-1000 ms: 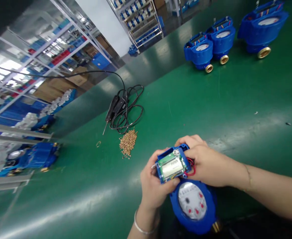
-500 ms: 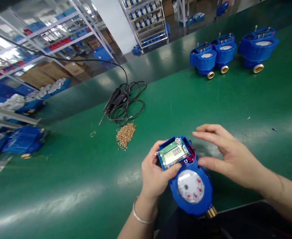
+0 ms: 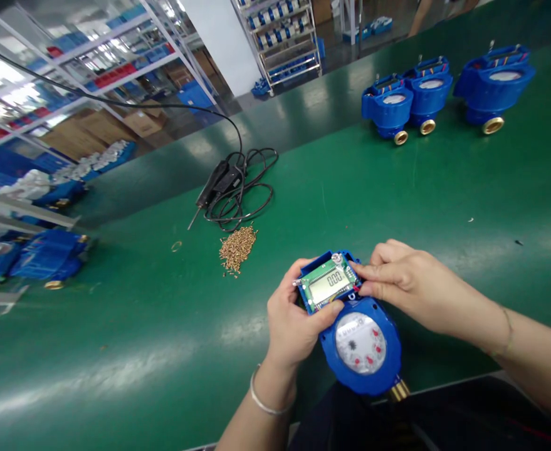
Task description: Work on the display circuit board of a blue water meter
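A blue water meter (image 3: 360, 341) with a white dial lies at the near edge of the green table (image 3: 397, 200). Its open top compartment holds a green circuit board with an LCD screen (image 3: 329, 283). My left hand (image 3: 294, 322) grips the compartment's left side, thumb pressed on the board's lower edge. My right hand (image 3: 409, 285) is closed in a pinch against the compartment's right edge, where its fingers cover the wires. A brass fitting (image 3: 398, 391) sticks out from the meter's near end.
A pile of small brass screws (image 3: 237, 246) lies left of the meter. Beyond it rests a black electric screwdriver with coiled cable (image 3: 230, 188). Three blue meters (image 3: 425, 94) stand at the far right. Shelving and more blue meters (image 3: 44, 260) are at the left.
My right hand, open and lifted off the meter half a second ago, has come back down and pinched at the compartment's right edge. The left hand keeps its grip.
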`<action>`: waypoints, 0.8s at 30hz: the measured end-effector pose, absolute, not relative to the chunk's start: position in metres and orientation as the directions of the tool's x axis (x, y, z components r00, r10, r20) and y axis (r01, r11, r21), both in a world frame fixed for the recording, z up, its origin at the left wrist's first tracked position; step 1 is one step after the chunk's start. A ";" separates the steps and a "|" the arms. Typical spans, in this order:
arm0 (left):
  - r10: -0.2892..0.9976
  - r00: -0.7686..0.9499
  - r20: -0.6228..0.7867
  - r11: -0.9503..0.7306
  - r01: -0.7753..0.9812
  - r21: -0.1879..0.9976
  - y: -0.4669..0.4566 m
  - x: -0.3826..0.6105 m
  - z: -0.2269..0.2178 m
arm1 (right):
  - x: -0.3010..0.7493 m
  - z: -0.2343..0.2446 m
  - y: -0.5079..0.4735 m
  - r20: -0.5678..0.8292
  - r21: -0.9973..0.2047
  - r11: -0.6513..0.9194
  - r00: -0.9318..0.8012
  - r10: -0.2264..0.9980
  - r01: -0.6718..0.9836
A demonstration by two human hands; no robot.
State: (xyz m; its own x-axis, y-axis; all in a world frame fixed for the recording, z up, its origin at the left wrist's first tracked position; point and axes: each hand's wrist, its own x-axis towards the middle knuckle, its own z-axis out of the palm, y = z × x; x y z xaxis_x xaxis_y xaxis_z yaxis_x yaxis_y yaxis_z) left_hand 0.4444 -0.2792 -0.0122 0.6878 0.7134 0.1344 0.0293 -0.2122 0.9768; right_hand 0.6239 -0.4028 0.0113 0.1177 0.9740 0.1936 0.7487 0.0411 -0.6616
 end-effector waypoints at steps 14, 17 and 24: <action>0.714 0.697 0.067 -0.168 0.077 0.983 -0.276 0.443 -0.011 | 0.615 0.010 -0.406 0.349 -0.475 0.069 0.116 0.930 0.877; 0.713 0.692 0.109 -0.228 0.082 0.970 -0.273 0.444 -0.011 | 0.617 0.014 -0.402 0.340 -0.484 0.100 0.082 0.937 0.870; 0.717 0.687 0.121 -0.266 0.109 0.958 -0.272 0.443 -0.011 | 0.613 0.008 -0.402 0.477 -0.467 0.051 0.203 0.855 0.883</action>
State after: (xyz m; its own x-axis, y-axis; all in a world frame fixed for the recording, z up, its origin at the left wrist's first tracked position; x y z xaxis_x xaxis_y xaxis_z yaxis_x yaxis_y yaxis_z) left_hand 0.4434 -0.2716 -0.0106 0.6867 0.7168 0.1207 0.1091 -0.2658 0.9578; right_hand 0.6132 -0.4017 0.0080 0.2028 0.8550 0.4774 0.8828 0.0513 -0.4669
